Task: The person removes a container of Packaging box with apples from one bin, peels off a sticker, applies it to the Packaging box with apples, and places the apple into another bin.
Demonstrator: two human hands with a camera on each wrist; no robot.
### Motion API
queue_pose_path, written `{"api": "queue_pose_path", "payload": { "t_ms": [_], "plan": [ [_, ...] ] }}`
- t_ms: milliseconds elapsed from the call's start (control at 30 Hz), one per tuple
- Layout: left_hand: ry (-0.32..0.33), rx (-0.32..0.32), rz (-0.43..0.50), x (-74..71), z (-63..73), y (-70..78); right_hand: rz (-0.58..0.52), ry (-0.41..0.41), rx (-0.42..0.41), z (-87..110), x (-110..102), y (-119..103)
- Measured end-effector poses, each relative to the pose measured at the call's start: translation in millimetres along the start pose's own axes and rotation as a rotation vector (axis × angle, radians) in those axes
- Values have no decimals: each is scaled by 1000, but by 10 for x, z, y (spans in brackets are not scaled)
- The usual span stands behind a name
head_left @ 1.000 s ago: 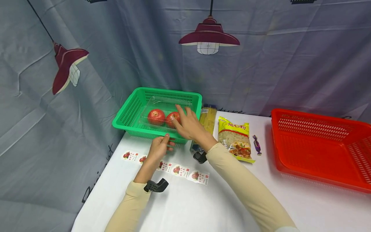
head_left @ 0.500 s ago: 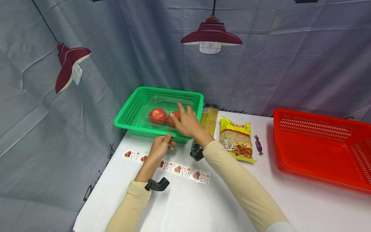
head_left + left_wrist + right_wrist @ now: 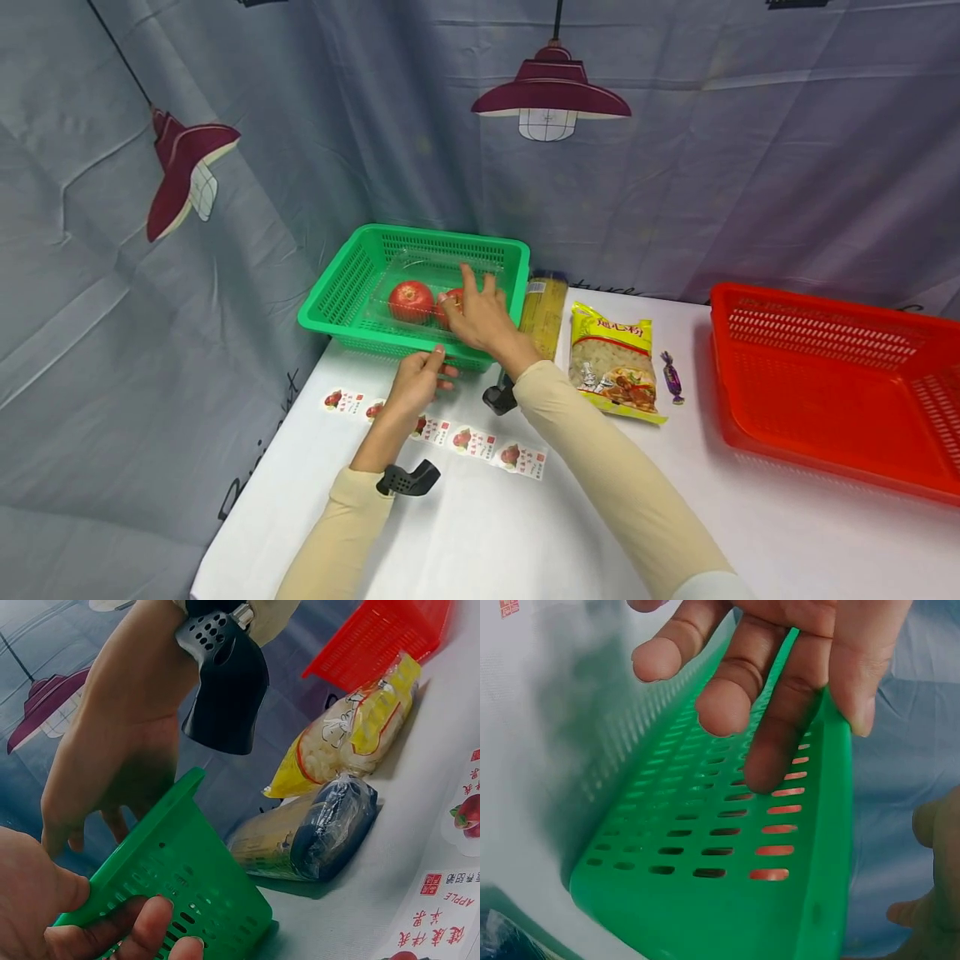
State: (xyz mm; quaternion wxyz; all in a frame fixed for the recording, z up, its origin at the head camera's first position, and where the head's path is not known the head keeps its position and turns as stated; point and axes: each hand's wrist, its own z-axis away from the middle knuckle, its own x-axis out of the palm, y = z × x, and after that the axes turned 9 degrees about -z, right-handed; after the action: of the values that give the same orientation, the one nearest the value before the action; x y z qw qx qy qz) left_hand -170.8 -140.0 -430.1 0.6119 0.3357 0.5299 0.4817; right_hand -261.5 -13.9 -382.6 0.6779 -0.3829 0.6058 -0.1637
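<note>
In the head view my left hand [image 3: 416, 382] grips the front rim of a green plastic basket [image 3: 336, 287], thumb on top and fingers beneath. The left wrist view shows that thumb [image 3: 67, 889] on the rim and fingers against the slotted wall. Inside the basket lies a clear plastic box [image 3: 420, 265] with two red apples [image 3: 411, 301] showing. My right hand [image 3: 480, 323] reaches over the right side, fingers spread over the box, overlapping the second apple. In the right wrist view the right hand [image 3: 934, 881] appears at the right edge, while the left hand fills the top.
A strip of apple stickers [image 3: 471, 440] lies in front of the basket. To its right are a yellow packet [image 3: 545, 312], a bag of pasta [image 3: 611, 362] and a purple wrapped candy [image 3: 672, 377]. A red basket [image 3: 817, 400] stands farther right, with a curtain [image 3: 645, 200] behind.
My right wrist has swung slightly left while its fingers stay over the box. The left hand keeps its grip on the basket rim. The head view has shifted a little.
</note>
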Motion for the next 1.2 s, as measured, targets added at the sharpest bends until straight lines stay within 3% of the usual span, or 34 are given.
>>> {"api": "queue_pose_path", "payload": {
  "t_ms": [567,933,1200],
  "plan": [
    [-8,14,-2,3,-9,3,-81,26,119,-114,70,-22],
    [9,7,3,7,-6,-3,-124,94,163,-151,130,-25],
    [3,15,-3,1,-1,-6,-153,131,245,-145,98,-63]
  ]
}}
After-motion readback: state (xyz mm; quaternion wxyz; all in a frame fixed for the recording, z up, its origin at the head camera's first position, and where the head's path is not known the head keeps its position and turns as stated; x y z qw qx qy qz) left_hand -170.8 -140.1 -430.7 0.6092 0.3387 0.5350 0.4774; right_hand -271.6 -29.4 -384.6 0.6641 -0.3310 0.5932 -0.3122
